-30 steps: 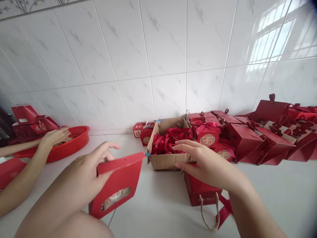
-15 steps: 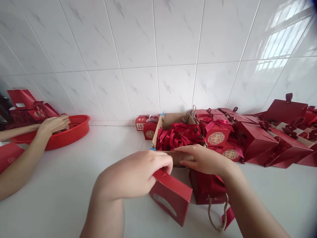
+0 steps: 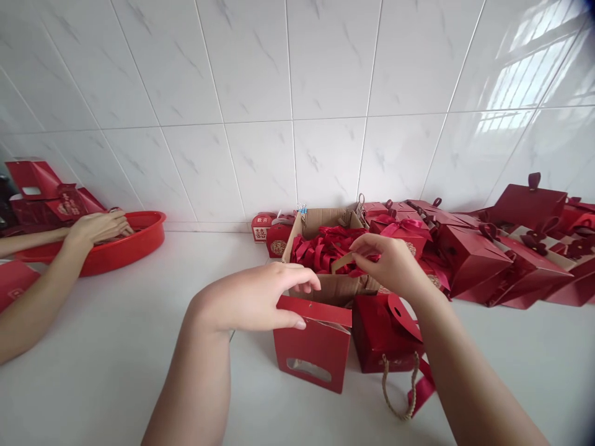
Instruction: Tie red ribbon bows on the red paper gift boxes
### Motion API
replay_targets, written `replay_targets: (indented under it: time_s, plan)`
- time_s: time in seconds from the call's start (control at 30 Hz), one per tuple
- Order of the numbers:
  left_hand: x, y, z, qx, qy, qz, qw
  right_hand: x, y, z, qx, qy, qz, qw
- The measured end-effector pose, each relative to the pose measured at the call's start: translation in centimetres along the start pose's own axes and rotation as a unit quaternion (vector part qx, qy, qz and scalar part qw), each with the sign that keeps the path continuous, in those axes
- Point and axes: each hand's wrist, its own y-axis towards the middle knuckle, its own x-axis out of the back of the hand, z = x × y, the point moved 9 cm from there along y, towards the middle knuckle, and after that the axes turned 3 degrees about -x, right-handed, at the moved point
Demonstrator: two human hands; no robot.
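Observation:
My left hand (image 3: pixel 264 294) is above a red gift box (image 3: pixel 312 347) with a clear window low on its front. Its fingers and thumb are apart, the thumb by the box's top edge. The box stands upright on the counter. Over a cardboard box (image 3: pixel 330 287) full of red ribbons (image 3: pixel 316 251), my right hand (image 3: pixel 383 257) has its fingertips pinched on a tan strip (image 3: pixel 341 263); whether this is card or ribbon I cannot make out. A darker red gift box (image 3: pixel 383 341) with a rope handle (image 3: pixel 400 409) stands below my right hand.
Many finished-looking red boxes (image 3: pixel 474 260) are piled at the right. Two small red boxes (image 3: pixel 263 228) stand by the tiled wall (image 3: pixel 260 161). At the left, another person's hands (image 3: pixel 100 226) reach into a red basin (image 3: pixel 149 244), near more red boxes (image 3: pixel 35 179).
My left hand has let go of the red gift box, which now stands upright. My right hand has moved from the cardboard box's near wall to above the ribbons and pinches a tan strip.

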Motion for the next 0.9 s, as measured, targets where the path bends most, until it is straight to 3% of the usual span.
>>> replay_targets:
  time_s: [0.07,0.17,0.27,0.37,0.63,0.77,0.9]
  plan:
    - [0.5,-0.5,-0.4,-0.019,-0.001,-0.028,0.999,1.9,-0.3,0.3,0.008,0.042,-0.071,0.997]
    - [1.8,-1.0,-0.4,-0.028,0.013,-0.112,0.993,4.2,-1.1,1.0,0.02,0.112,-0.147,0.983]
    - [3.1,-1.1,0.1,-0.016,0.022,-0.205,0.978,5.0,-1.8,1.6,0.028,0.204,-0.173,0.963]
    - [3.5,-0.4,0.2,-0.039,0.005,-0.243,0.969,4.7,-1.9,2.3,0.042,0.297,-0.158,0.941]
    - [3.5,1.5,0.6,-0.081,-0.162,-0.227,0.957,4.1,-1.7,2.5,0.053,0.386,-0.139,0.91]
    - [3.3,1.6,0.4,-0.116,-0.315,-0.179,0.925,5.2,-1.8,1.6,0.049,0.365,-0.188,0.91]
    - [3.6,1.4,0.0,-0.147,-0.398,-0.173,0.889,5.7,-1.7,0.6,0.034,0.331,-0.221,0.917]
